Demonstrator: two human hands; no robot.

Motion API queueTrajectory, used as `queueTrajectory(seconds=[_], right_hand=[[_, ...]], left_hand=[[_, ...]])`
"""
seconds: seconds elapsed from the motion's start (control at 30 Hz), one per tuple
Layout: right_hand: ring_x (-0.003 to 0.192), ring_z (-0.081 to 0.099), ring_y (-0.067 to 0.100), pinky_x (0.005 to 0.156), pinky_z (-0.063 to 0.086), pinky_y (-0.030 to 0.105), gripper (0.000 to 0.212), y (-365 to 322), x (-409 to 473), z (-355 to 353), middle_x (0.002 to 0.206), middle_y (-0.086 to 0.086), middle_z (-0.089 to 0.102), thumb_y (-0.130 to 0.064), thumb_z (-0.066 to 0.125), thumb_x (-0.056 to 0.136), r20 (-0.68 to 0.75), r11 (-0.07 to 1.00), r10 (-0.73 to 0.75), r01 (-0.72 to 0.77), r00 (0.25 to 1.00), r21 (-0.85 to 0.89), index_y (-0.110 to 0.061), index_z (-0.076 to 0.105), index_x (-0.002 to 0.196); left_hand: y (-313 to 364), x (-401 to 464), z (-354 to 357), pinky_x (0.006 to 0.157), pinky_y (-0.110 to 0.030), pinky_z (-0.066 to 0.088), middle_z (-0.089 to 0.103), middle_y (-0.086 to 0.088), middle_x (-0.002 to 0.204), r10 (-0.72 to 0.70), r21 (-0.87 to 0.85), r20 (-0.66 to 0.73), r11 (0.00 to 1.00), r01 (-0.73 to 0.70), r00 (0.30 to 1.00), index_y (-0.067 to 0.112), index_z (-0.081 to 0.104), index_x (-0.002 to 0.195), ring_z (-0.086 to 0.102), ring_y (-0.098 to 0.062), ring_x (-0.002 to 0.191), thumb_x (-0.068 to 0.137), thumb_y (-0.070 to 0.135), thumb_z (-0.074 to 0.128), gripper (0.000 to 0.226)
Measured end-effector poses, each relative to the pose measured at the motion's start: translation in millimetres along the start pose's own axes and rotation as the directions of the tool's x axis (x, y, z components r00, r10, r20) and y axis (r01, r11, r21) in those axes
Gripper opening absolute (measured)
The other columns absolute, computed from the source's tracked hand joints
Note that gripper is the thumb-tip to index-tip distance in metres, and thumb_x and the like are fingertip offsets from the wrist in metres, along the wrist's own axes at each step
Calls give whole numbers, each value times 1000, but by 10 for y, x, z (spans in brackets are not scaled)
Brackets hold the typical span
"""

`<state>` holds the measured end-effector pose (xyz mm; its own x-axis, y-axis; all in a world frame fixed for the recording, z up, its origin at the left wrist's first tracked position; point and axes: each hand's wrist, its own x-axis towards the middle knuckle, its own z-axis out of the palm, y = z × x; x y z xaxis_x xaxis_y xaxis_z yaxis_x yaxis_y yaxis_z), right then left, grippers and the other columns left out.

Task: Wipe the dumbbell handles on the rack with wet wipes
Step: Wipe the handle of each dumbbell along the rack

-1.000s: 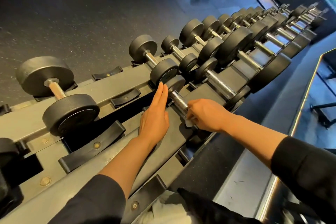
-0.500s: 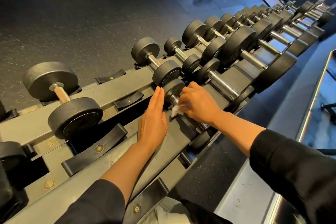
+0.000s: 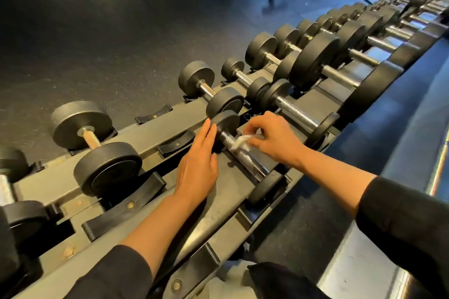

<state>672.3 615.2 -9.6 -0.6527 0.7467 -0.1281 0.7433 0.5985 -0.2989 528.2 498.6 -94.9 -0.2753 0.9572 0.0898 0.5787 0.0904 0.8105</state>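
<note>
On the near rail of the rack (image 3: 136, 133), the small dumbbell (image 3: 245, 153) being cleaned lies with its knurled handle (image 3: 245, 156) running from its far head, up and to the left, down toward its near head at the lower right. The right hand (image 3: 277, 139) is directly over the upper part of that handle, its fingers (image 3: 252, 125) and thumb pinching a crumpled white wet wipe (image 3: 240, 142) that touches the bar just below the far head. Most of the handle lies bare below the wipe, toward the near head, so the next stroke looks likely to run along the long axis toward the person. The left hand (image 3: 198, 165) lies on the rack just left of the dumbbell, fingers straight and together, their tips against the side of the far head, holding nothing; it appears to be steadying the weight. The right hand is clearly the nearer one to the handle. Compared with a second ago, the right hand has travelled from the lower end of the handle up to the far end, and has loosened from a closed wrap round the bar to a lighter pinch on the wipe, while the left hand has stayed put. The other dumbbells further along the rack show no wipe on them.
</note>
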Motion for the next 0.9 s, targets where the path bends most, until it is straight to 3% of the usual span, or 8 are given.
queueTrajectory(seconds=[0.13,0.3,0.47,0.63,0.7,0.77,0.83,0.9], right_hand=[[85,50,7,74,38,22,14,42,204,-11,87,-11,56,-16,64,86,20,994,-110,111,994,-8,-18,66,99],[75,57,18,70,52,43,13,180,464,169,80,1,62,-12,67,78,92,963,-262,266,961,-35,-18,62,89],[85,60,16,81,49,31,14,387,558,243,93,1,67,-9,68,81,91,897,-424,405,901,177,-16,71,93],[69,58,8,67,47,18,11,678,440,250,73,-7,62,-3,72,76,226,784,-529,370,818,499,-14,69,74],[66,59,14,65,50,25,14,803,387,285,71,1,61,1,71,75,299,737,-569,313,766,599,-11,66,70],[65,59,11,63,52,25,19,881,353,326,73,1,61,0,70,77,343,708,-588,261,733,657,-16,64,69],[64,57,4,62,49,23,23,898,356,382,73,-5,61,-4,70,79,308,693,-562,233,768,683,-24,62,70],[68,58,5,64,50,24,21,871,406,422,76,-8,62,-8,67,82,178,685,-456,217,872,695,-28,63,78]], left_hand=[[62,-53,-39,76,-36,55,10,11,159,-2,83,57,997,-2,998,24,21,151,58,-13,79,89,2,55,74],[186,-30,-72,89,-36,52,11,10,159,-71,186,41,981,62,997,26,18,152,61,-17,97,90,6,55,75],[411,42,71,98,-30,46,11,10,159,-157,221,-47,961,164,986,26,17,152,56,-21,114,92,7,53,73],[604,146,242,105,-14,24,14,9,158,-240,241,-171,930,277,956,24,19,151,31,-8,137,93,6,52,70],[680,157,305,101,-2,17,17,10,158,-289,226,-218,914,337,932,24,20,151,30,6,131,93,5,53,69],[769,164,386,85,11,16,17,9,157,-330,208,-247,900,383,911,23,22,150,36,12,116,92,2,53,69],[837,172,470,81,13,18,14,10,157,-360,186,-273,890,416,892,21,23,150,32,23,111,92,1,53,68],[899,190,525,87,12,15,12,15,155,-385,160,-314,880,448,868,23,23,150,21,21,126,93,3,52,67]])
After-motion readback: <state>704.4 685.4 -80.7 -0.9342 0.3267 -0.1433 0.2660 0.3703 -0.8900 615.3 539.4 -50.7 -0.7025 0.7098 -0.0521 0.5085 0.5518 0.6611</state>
